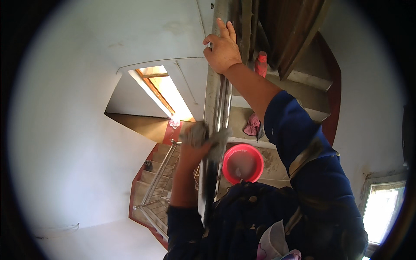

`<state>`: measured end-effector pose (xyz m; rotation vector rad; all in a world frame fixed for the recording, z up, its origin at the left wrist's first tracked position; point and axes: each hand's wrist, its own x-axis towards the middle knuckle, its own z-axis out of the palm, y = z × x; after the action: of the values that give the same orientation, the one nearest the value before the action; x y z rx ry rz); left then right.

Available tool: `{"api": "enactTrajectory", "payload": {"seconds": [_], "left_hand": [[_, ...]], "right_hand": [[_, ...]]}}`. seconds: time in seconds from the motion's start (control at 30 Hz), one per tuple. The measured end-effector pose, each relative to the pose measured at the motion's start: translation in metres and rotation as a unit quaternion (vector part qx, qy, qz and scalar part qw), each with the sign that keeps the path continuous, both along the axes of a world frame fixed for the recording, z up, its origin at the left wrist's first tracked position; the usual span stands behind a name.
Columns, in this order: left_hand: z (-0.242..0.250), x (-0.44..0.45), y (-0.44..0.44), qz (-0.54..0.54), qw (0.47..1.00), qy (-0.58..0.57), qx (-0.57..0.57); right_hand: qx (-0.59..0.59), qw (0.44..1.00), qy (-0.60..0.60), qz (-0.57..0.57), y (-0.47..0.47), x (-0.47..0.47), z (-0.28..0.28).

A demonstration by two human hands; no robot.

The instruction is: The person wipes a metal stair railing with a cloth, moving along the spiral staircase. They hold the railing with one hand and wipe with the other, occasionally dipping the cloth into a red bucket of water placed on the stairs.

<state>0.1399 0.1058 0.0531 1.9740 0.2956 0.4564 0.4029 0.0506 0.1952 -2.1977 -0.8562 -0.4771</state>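
Observation:
My right hand [223, 48] rests with its fingers apart on the far part of a metal stair railing [212, 104]; it holds nothing. Nearer to me, my left hand [200, 144] grips a wet grey cloth [195, 134], blurred, against the same railing. Part of the cloth drapes across the top rail. To the right of the railing, a pink basin [262, 165] with cloudy water stands on the floor. A pink cloth [252, 125] lies on the step beyond it, and a red bottle [261, 65] stands farther up.
Brown wooden boards [286, 35] lean over the upper steps. Left of the railing, a lower stair flight [156, 175] with its own metal handrail [159, 174] drops away. A window [383, 211] is at the lower right. White walls curve around the stairwell.

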Motion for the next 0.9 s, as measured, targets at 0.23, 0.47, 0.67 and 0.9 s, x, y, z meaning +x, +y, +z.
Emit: {"api": "enactTrajectory", "payload": {"seconds": [0.23,0.47,0.67,0.9], "left_hand": [[-0.081,-0.157,-0.046,0.058,0.972,0.076,-0.213],[-0.029,-0.073,-0.026,0.035,0.992,0.027,-0.121],[0.023,0.04,-0.013,0.041,0.996,-0.073,-0.026],[-0.017,-0.054,-0.032,0.061,0.997,0.026,-0.043]], "right_hand": [[0.007,1.0,-0.007,-0.009,0.0,-0.002,0.001],[0.015,1.0,-0.01,-0.002,0.0,0.001,-0.002],[0.014,1.0,-0.028,0.001,0.001,0.004,-0.004],[0.011,1.0,-0.022,0.0,0.002,0.004,-0.004]]}}
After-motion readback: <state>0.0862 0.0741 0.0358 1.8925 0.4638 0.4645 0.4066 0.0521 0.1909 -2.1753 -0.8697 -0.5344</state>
